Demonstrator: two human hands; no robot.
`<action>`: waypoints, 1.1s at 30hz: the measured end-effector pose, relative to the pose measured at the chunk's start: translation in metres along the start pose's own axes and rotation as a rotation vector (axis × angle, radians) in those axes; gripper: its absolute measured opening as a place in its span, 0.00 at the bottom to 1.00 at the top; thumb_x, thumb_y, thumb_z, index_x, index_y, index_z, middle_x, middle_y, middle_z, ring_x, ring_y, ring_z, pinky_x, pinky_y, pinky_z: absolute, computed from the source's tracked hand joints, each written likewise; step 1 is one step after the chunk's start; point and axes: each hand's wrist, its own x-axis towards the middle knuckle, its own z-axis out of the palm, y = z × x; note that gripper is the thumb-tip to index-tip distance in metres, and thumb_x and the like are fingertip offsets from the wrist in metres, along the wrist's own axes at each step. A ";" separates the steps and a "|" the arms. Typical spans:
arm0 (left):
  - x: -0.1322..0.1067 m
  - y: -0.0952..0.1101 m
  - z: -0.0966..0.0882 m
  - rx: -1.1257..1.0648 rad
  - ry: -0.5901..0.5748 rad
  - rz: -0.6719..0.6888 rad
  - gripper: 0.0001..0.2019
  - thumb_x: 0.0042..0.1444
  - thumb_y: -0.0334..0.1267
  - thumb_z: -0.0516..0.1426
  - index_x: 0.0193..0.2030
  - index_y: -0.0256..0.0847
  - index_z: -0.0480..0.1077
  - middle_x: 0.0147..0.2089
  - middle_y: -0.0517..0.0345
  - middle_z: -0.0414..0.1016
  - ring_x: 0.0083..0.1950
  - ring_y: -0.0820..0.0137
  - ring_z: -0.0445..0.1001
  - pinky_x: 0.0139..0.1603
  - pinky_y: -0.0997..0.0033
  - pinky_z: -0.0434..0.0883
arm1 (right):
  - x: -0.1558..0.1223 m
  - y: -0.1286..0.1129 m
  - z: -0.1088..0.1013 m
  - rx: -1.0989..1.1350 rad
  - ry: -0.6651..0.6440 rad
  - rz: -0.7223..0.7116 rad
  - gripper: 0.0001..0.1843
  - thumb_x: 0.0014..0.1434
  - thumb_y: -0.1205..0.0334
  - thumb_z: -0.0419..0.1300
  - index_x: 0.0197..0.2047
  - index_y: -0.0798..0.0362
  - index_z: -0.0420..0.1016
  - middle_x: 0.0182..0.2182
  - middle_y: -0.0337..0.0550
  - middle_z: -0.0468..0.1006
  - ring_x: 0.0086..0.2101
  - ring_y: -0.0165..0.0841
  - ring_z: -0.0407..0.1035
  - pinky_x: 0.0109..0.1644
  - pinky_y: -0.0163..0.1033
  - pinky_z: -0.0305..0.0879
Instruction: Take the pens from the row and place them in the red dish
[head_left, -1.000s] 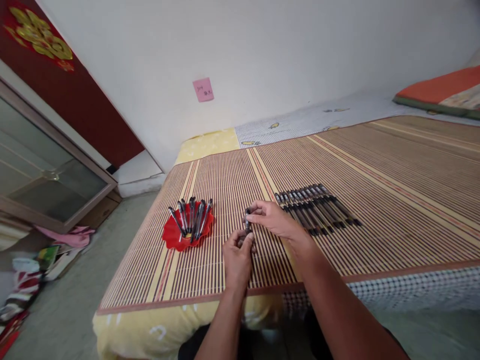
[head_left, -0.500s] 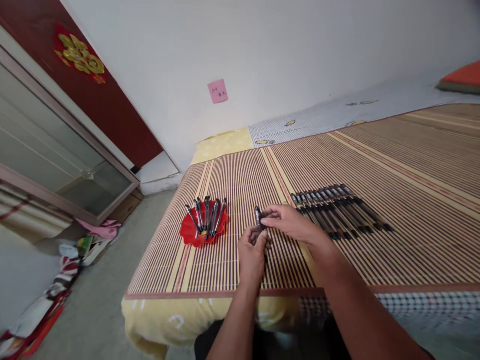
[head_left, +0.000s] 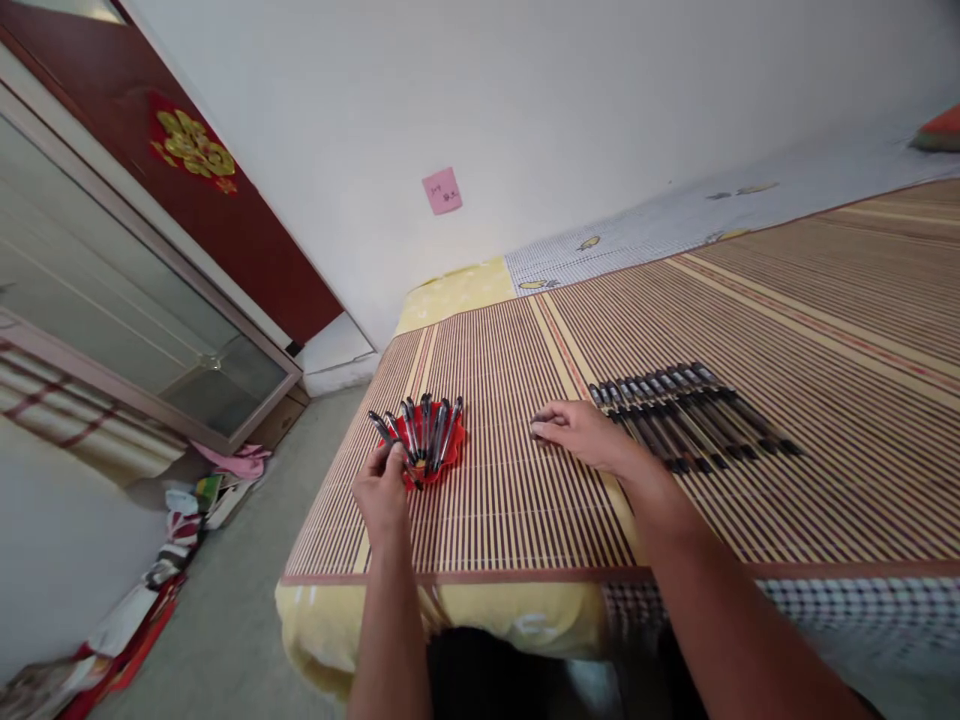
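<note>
At the left of the mat, my left hand (head_left: 382, 485) pinches a black pen (head_left: 381, 428) between thumb and fingers. That pen slants over the near left side of a scalloped red dish (head_left: 450, 455). Several more clear-barrelled pens (head_left: 426, 425) with black caps lie fanned out in the dish. My right hand (head_left: 574, 432) hovers over the middle of the mat, its fingers drawn together and no object showing in them. Just to its right, a row of several pens (head_left: 682, 415) lies side by side on the mat, caps pointing away from me.
A striped bamboo mat (head_left: 495, 520) covers the bed, with yellow bedding (head_left: 517, 610) along the front edge. A pink note (head_left: 442, 190) is stuck to the wall. To the left stand a glass-panelled cabinet door (head_left: 150, 300) and various items on the floor (head_left: 172, 560).
My left hand has moved left from the mat's middle to the red dish, carrying the pen away from my right hand. My right hand stays near the same place.
</note>
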 end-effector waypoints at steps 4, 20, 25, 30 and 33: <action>0.044 -0.009 0.001 0.260 -0.040 0.004 0.18 0.47 0.46 0.62 0.40 0.34 0.76 0.31 0.55 0.77 0.31 0.67 0.75 0.31 0.70 0.70 | 0.000 -0.001 0.001 -0.001 -0.008 0.011 0.07 0.54 0.58 0.66 0.32 0.52 0.77 0.29 0.44 0.80 0.31 0.36 0.76 0.35 0.39 0.68; 0.087 -0.021 0.038 0.762 -0.229 0.095 0.08 0.49 0.39 0.63 0.31 0.36 0.76 0.27 0.51 0.77 0.31 0.61 0.74 0.33 0.67 0.64 | -0.007 -0.019 -0.005 -0.228 0.023 0.117 0.08 0.61 0.60 0.61 0.38 0.56 0.76 0.36 0.50 0.80 0.34 0.35 0.74 0.35 0.36 0.65; 0.089 -0.021 0.038 0.785 -0.207 0.142 0.09 0.49 0.39 0.62 0.35 0.36 0.77 0.31 0.48 0.79 0.36 0.58 0.77 0.37 0.66 0.67 | -0.004 -0.013 -0.007 -0.251 0.038 0.083 0.09 0.60 0.59 0.60 0.39 0.57 0.76 0.36 0.50 0.80 0.36 0.36 0.74 0.37 0.36 0.66; 0.063 0.004 0.018 0.724 -0.102 0.233 0.14 0.59 0.44 0.56 0.42 0.37 0.76 0.39 0.47 0.80 0.40 0.60 0.77 0.41 0.66 0.69 | -0.003 -0.009 -0.007 -0.245 0.043 0.075 0.09 0.60 0.58 0.61 0.39 0.56 0.77 0.35 0.48 0.80 0.35 0.36 0.74 0.37 0.36 0.66; 0.010 0.019 -0.002 0.574 -0.067 0.316 0.16 0.63 0.47 0.51 0.39 0.39 0.74 0.35 0.53 0.79 0.36 0.65 0.75 0.38 0.70 0.69 | -0.006 -0.014 -0.004 -0.264 0.050 0.060 0.08 0.59 0.59 0.62 0.37 0.56 0.77 0.34 0.47 0.81 0.34 0.34 0.74 0.36 0.35 0.65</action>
